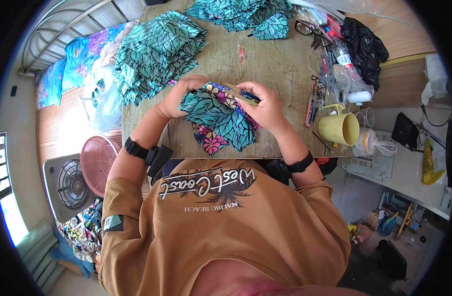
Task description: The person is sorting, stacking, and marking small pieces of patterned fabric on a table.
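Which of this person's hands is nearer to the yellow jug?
The right. The right hand is a little to the left of the yellow jug; the left hand is farther left, on the other side of the patterned fabric.

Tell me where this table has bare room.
Bare tabletop lies between the right hand and the pink tool, and beyond that hand toward the far teal pile. Crowded: right edge, with eyeglasses and yellow pitcher; far left, under another pile.

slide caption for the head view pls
Left hand holding teal leaf-print fabric, right hand a small dark-handled tool, at a wood-grain table.
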A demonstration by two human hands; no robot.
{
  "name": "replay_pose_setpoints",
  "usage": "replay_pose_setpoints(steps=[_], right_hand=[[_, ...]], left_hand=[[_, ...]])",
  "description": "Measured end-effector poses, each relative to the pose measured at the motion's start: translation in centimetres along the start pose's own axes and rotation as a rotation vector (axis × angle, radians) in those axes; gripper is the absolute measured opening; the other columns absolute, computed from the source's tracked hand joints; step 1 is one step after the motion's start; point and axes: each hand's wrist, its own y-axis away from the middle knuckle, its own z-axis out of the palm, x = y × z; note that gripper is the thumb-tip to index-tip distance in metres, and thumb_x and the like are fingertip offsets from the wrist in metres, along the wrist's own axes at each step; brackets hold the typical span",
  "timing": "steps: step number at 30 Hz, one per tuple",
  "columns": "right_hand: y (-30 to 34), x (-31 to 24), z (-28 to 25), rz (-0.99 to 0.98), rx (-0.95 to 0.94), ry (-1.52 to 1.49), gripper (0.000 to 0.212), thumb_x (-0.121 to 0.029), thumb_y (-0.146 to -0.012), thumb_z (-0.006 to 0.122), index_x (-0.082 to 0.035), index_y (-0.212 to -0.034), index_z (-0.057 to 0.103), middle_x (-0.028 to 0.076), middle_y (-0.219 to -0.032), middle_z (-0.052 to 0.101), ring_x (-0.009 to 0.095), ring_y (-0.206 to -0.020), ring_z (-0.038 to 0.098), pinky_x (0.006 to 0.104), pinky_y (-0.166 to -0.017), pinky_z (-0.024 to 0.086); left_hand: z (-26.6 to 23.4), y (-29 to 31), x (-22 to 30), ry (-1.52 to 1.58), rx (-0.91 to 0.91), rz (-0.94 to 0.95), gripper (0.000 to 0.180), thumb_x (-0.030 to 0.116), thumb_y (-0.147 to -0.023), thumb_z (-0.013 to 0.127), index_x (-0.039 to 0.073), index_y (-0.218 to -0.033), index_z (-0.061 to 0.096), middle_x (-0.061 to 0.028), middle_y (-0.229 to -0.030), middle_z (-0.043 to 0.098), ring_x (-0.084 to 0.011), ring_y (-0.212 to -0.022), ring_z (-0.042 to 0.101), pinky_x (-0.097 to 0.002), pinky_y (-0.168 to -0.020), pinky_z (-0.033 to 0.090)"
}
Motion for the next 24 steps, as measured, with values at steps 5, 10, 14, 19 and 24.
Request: replay_pose_setpoints(steps=[5,10,14,19,24], right_hand=[[0.4,0.3,-0.5,0.032,0.143,0.037,0.023,-0.005,-0.080,0.069,-0.001,-0.101,0.061,0.002,-0.087,0.064,0.007,-0.082,0.058,0.0227,-0.073,0.046],[0.8,1.8,-1.2,0.094,0.258,-0.025,0.023,-0.007,-0.081,0.069,0.000,-0.101,0.060,0.001,-0.088,0.063,0.007,-0.081,0.057,0.0218,-0.073,0.045],[1.4,2.5,-1.5,0.093,0.320,0.055,0.024,-0.009,-0.080,0.071,-0.001,-0.101,0.062,0.003,-0.085,0.065,0.008,-0.078,0.060,0.0229,-0.071,0.047],[1.8,3.1,-1.6,0.186,0.297,0.008,0.025,-0.009,-0.079,0.071,-0.001,-0.100,0.062,0.004,-0.086,0.065,0.009,-0.079,0.060,0.0229,-0.071,0.047],[2.0,2.9,-1.5,0.181,0.301,0.065,0.025,-0.010,-0.078,0.072,0.000,-0.100,0.062,0.005,-0.085,0.066,0.009,-0.078,0.060,0.0234,-0.071,0.047]], left_hand=[[-0.8,-1.0,2.0,0.242,-0.083,-0.246,0.043,0.018,-0.068,0.070,0.000,-0.107,0.062,-0.0106,-0.100,0.063,-0.0250,-0.101,0.057,-0.0354,-0.092,0.042],[-3.8,-2.0,3.4,-0.158,-0.099,-0.100,0.045,0.015,-0.074,0.066,0.000,-0.116,0.057,-0.0099,-0.107,0.063,-0.0202,-0.103,0.058,-0.0333,-0.094,0.043],[-6.6,-2.9,3.4,0.004,-0.198,-0.227,0.040,0.016,-0.080,0.061,0.000,-0.116,0.056,-0.0102,-0.108,0.063,-0.0176,-0.099,0.060,-0.0320,-0.090,0.046],[-15.0,-0.6,-1.9,0.921,0.329,-0.303,0.037,0.026,-0.094,0.043,-0.001,-0.116,0.056,-0.0117,-0.111,0.062,-0.0202,-0.099,0.062,-0.0355,-0.090,0.049],[-13.7,0.9,-3.6,0.944,1.120,-0.415,0.035,0.026,-0.097,0.039,-0.001,-0.113,0.056,-0.0155,-0.111,0.063,-0.0254,-0.095,0.065,-0.0386,-0.086,0.052]])
